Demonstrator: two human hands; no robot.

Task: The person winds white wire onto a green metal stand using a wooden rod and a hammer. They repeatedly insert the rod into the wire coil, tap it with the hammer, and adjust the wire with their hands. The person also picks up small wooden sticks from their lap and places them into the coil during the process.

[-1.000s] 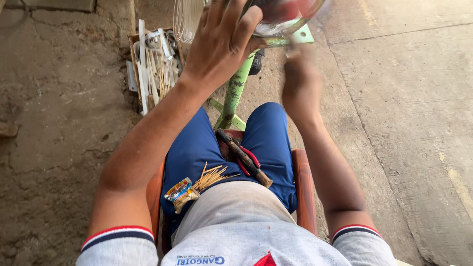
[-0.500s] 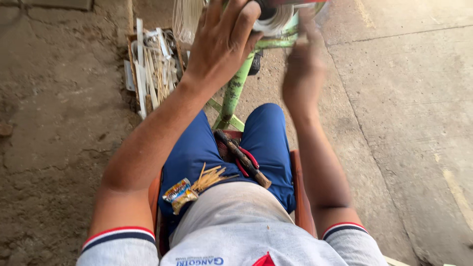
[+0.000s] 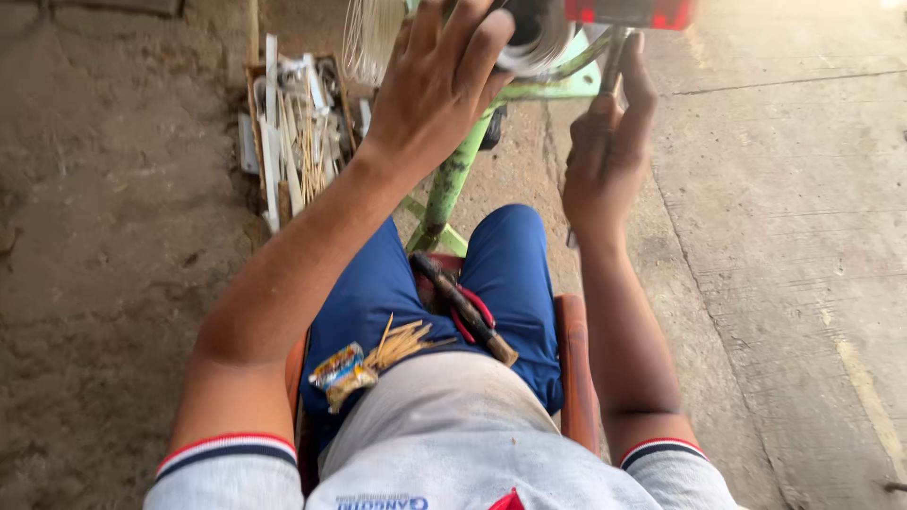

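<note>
Two hands on round spool (wire-wound, blurred)

We see blue shorts, grey shirt w/ red-white-navy striped sleeve cuffs. Stand is light green, chipped paint. Red block at top. Chair orange-brown. Tool: brown handle, red grips. Tan sticks, multicolour wrapper. Floor grey-brown.

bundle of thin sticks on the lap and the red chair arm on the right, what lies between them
In the head view, a dark-handled tool lies across the lap between the bundle of thin sticks and the red chair arm.
</note>
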